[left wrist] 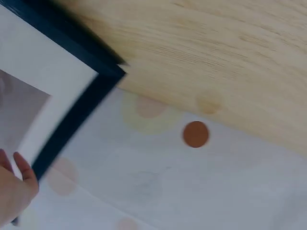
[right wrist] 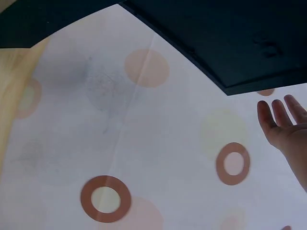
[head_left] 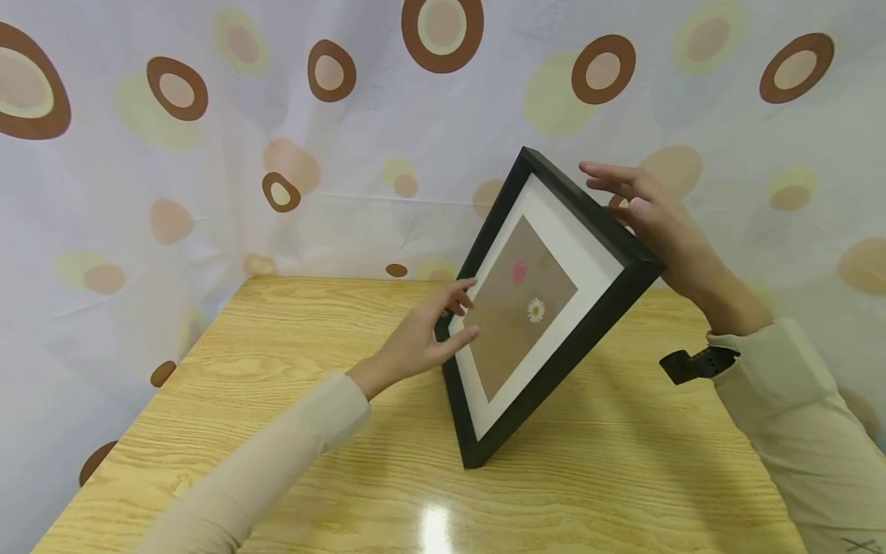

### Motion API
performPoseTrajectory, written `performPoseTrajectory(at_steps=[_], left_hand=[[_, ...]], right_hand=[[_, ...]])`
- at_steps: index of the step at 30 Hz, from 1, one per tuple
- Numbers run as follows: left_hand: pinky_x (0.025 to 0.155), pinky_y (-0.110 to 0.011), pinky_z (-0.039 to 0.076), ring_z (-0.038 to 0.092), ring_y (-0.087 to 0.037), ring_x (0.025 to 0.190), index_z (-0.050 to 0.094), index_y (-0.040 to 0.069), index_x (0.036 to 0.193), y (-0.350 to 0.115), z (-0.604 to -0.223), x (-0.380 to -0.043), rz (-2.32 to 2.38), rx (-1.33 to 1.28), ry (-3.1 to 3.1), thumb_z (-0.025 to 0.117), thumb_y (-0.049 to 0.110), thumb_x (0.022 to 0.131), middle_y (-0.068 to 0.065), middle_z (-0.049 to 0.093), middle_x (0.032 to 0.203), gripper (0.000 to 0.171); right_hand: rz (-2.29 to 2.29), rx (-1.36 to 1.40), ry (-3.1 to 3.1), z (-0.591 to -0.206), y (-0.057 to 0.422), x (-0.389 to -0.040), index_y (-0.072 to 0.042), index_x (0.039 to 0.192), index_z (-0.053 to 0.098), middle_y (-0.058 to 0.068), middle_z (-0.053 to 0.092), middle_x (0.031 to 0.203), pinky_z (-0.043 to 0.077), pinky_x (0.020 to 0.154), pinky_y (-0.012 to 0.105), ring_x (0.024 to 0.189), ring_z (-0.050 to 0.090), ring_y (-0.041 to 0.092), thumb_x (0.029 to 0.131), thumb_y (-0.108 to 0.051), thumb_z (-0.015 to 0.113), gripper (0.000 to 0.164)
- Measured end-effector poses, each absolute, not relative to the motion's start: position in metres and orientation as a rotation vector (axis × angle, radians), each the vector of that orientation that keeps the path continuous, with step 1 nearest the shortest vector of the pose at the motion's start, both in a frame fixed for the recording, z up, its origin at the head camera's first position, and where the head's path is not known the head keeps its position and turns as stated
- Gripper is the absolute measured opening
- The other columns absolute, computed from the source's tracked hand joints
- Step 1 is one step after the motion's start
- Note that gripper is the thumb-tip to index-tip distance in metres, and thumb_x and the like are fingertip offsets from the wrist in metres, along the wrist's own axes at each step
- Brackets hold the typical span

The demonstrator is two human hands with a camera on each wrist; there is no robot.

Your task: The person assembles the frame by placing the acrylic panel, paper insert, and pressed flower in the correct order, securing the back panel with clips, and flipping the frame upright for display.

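A black picture frame point(head_left: 554, 377) stands tilted on one lower corner on the wooden table, its front turned toward the left. Inside it, a white mat point(head_left: 547, 208) surrounds a brown panel point(head_left: 505, 331) with a white daisy and a pink flower. My left hand point(head_left: 415, 331) is at the frame's left edge, fingers and thumb spread in front of it; whether they touch is unclear. Behind the upper right edge is my right hand point(head_left: 657, 215), its fingers stretched out. In the right wrist view, that hand point(right wrist: 290, 127) appears just off the frame's dark back point(right wrist: 230, 38).
The wooden table point(head_left: 277, 346) extends to both sides of the frame. A pale curtain point(head_left: 388, 138) with brown rings and spots hangs directly behind the table's far edge. A black strap point(head_left: 699, 365) circles the right wrist by the beige sleeve.
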State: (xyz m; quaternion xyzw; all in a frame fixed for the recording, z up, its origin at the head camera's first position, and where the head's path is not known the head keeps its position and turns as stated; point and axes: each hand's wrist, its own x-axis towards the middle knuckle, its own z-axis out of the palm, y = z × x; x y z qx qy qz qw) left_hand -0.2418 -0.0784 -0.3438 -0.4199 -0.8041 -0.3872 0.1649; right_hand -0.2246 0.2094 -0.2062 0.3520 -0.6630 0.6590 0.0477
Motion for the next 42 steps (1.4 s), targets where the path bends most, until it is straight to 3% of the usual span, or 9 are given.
performPoseTrajectory(at_steps=[3,8,14,25,37,42], left_hand=[[0.088,-0.039,0.043,0.052,-0.027,0.107,0.031,0.013,0.140,-0.085,-0.347,-0.262,-1.184,-1.001,-2.429,0.058,0.026,0.090,-0.012,0.048,0.120,0.059],[0.101,-0.046,0.036,0.040,-0.031,0.122,0.025,0.012,0.143,-0.091,-0.359,-0.290,-1.245,-0.840,-2.556,0.053,0.029,0.093,-0.013,0.037,0.135,0.060],[0.106,-0.050,0.030,0.035,-0.033,0.130,0.018,0.014,0.146,-0.090,-0.372,-0.305,-1.314,-0.790,-2.704,0.049,0.032,0.094,-0.013,0.035,0.143,0.063],[0.096,-0.053,0.040,0.044,-0.035,0.122,0.019,0.013,0.145,-0.091,-0.377,-0.302,-1.373,-0.809,-2.772,0.048,0.031,0.095,-0.019,0.043,0.136,0.061],[0.095,-0.050,0.041,0.048,-0.034,0.115,0.021,0.008,0.145,-0.113,-0.380,-0.287,-1.298,-0.841,-2.750,0.055,0.026,0.091,-0.017,0.040,0.134,0.066],[0.092,-0.049,0.042,0.050,-0.036,0.111,0.024,0.006,0.143,-0.123,-0.380,-0.278,-1.352,-0.805,-2.759,0.056,0.024,0.091,-0.018,0.041,0.128,0.063]], right_hand=[[1.901,1.232,-1.981,-0.204,0.214,-0.216,-0.005,0.136,0.041,0.006,0.037,0.143,0.028,0.099,0.025,0.128,0.029,0.023,0.090,-0.034,0.054,0.056],[1.673,1.449,-1.954,-0.203,0.217,-0.200,0.003,0.136,0.037,0.012,0.034,0.144,0.030,0.102,0.025,0.129,0.031,0.025,0.092,-0.018,0.048,0.050],[1.523,1.357,-2.098,-0.202,0.213,-0.184,0.006,0.136,0.035,0.017,0.031,0.145,0.027,0.104,0.023,0.131,0.032,0.026,0.080,0.004,0.053,0.058],[1.639,1.334,-2.109,-0.206,0.216,-0.186,0.007,0.138,0.031,0.022,0.028,0.145,0.038,0.096,0.020,0.130,0.036,0.026,0.079,0.011,0.052,0.062],[1.712,1.320,-2.010,-0.214,0.237,-0.203,0.016,0.128,0.039,0.024,0.041,0.136,0.029,0.104,0.022,0.131,0.032,0.028,0.083,0.014,0.053,0.048],[1.715,1.199,-2.003,-0.217,0.246,-0.208,0.016,0.123,0.046,0.020,0.049,0.130,0.041,0.090,0.019,0.119,0.048,0.020,0.083,0.015,0.052,0.040]])
